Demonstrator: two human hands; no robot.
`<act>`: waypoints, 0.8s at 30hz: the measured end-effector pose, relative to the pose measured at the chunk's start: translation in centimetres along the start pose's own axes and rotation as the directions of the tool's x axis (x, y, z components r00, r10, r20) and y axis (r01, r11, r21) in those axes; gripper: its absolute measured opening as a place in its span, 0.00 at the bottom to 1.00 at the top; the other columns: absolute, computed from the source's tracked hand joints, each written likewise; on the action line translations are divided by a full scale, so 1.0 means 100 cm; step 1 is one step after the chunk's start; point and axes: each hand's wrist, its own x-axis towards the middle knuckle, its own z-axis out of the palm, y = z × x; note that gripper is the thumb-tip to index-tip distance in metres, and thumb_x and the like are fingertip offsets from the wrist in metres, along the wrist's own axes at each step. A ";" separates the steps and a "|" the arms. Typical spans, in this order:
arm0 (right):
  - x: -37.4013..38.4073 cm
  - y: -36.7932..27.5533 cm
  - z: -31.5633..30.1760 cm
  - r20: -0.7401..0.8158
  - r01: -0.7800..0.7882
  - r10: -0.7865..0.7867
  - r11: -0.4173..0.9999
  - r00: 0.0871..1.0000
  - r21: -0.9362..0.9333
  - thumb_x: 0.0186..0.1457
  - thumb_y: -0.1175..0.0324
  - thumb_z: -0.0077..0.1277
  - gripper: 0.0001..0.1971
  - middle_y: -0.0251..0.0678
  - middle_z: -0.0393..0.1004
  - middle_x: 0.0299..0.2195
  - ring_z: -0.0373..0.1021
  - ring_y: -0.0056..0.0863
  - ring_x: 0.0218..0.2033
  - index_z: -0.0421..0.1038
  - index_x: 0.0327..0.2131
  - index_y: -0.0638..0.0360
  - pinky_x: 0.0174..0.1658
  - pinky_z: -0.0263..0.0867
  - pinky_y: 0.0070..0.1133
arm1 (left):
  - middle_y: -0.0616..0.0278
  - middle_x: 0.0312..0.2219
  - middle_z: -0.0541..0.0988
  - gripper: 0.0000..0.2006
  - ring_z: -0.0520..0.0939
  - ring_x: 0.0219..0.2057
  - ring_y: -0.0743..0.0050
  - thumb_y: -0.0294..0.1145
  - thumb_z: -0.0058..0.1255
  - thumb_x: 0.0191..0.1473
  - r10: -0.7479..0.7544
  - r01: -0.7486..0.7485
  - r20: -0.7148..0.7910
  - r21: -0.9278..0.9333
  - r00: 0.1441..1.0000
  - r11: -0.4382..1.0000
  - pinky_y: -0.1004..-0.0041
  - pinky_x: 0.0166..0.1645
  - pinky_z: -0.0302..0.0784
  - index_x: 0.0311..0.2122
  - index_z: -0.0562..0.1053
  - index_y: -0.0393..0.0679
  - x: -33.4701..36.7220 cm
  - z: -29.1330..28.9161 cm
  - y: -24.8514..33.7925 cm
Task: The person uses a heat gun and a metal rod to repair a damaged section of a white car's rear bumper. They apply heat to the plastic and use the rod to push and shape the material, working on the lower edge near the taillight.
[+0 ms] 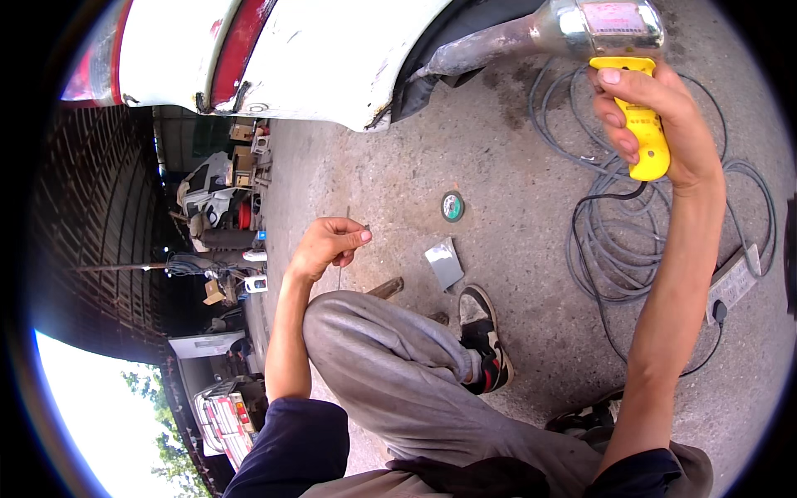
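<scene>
My right hand (pixel 664 116) is wrapped round the yellow handle of a heat gun (pixel 602 25) with a shiny metal body. Its long, dulled nozzle points left, and the narrow tip is at the black plastic edge (pixel 411 98) of a white car bumper (pixel 332 58); whether they touch I cannot tell. Lower left, over my bent knee, my left hand (pixel 328 245) is closed in a pinch. A thin dark rod (pixel 339 280) shows above and below the fingers, with a small dark end at the fingertips. The bumper's paint is scuffed and chipped along its lower edge.
Grey cable (pixel 610 241) lies coiled on the concrete at right, beside a power strip (pixel 734 282) with a plug in it. Near my shoe (pixel 486 336) are a green-and-black disc (pixel 452 206) and a grey sheet (pixel 444 264). Boxes (pixel 241 166) and a parked vehicle (pixel 228 419) stand at left.
</scene>
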 end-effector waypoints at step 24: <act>-0.047 0.054 -0.003 -0.171 -0.108 0.123 0.990 0.978 0.094 0.50 0.64 0.59 0.13 0.31 0.66 0.17 0.62 0.18 0.13 0.70 0.32 0.62 0.16 0.59 0.18 | 0.69 0.14 0.70 0.14 0.69 0.14 0.84 0.38 0.62 0.53 0.026 -0.025 -0.002 0.108 1.000 0.994 0.80 0.18 0.59 0.31 0.77 0.36 0.009 0.002 0.010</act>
